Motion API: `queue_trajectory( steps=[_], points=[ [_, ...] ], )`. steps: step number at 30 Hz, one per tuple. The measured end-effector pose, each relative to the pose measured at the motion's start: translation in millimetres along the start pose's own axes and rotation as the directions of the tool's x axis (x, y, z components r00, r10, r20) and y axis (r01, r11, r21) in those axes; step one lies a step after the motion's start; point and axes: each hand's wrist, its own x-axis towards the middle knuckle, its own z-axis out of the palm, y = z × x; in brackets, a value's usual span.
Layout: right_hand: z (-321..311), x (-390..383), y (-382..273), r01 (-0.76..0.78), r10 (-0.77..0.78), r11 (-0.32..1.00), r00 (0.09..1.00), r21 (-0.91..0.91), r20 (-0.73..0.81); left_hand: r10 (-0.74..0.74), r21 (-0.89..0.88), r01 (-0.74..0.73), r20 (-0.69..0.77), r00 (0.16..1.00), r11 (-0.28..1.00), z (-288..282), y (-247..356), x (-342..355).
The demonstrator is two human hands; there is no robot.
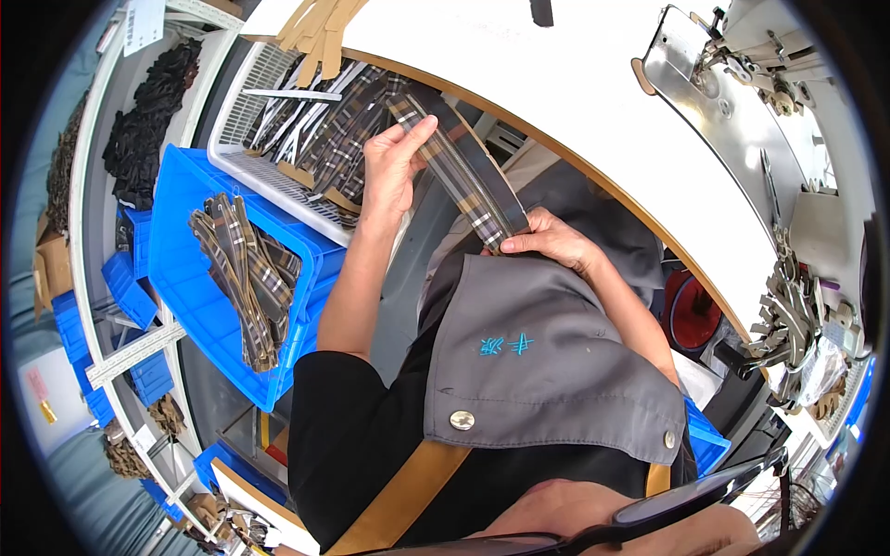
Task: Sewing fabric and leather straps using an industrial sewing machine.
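Between my two hands stretches a plaid fabric strip [461, 185], brown and grey with white lines, with a dark band along its far side. My left hand [394, 171] pinches its upper end, thumb on top. The lower end, close to my grey apron [556, 343], is gripped by my right hand [554, 243] with the thumb laid over it. How many layers the strip has, I cannot tell. Just left of it, a white plastic basket [232, 139] holds plaid strips, white strips and brown pieces.
A blue bin [176, 241] with bundled plaid strips [246, 278] stands to the left, below the basket. The white table [519, 56] curves across the far side, carrying tan strips [320, 32] and a sewing machine [742, 65]. Shelving [93, 213] lines the left.
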Motion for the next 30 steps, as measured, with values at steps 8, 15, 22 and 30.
queue_trajectory(
  steps=[8,15,22,30],
  points=[
    [0,1,0,0.02,-0.02,1.0,1.0,0.006,0.007,-0.022,-0.06,0.023,0.016,1.0,0.998,0,-3,3],
    [-3,2,1,-0.004,0.004,1.0,1.0,0.023,0.013,-0.011,-0.077,0.012,0.008,1.0,0.997,1,-1,2],
    [-8,5,6,-0.011,0.011,0.999,1.0,0.038,0.016,-0.036,-0.062,0.036,-0.004,0.999,0.997,-4,5,-2],
    [-6,10,4,-0.099,0.1,0.994,0.995,0.038,-0.012,0.036,0.034,-0.037,0.024,0.999,0.999,-11,13,-25]
  ],
)
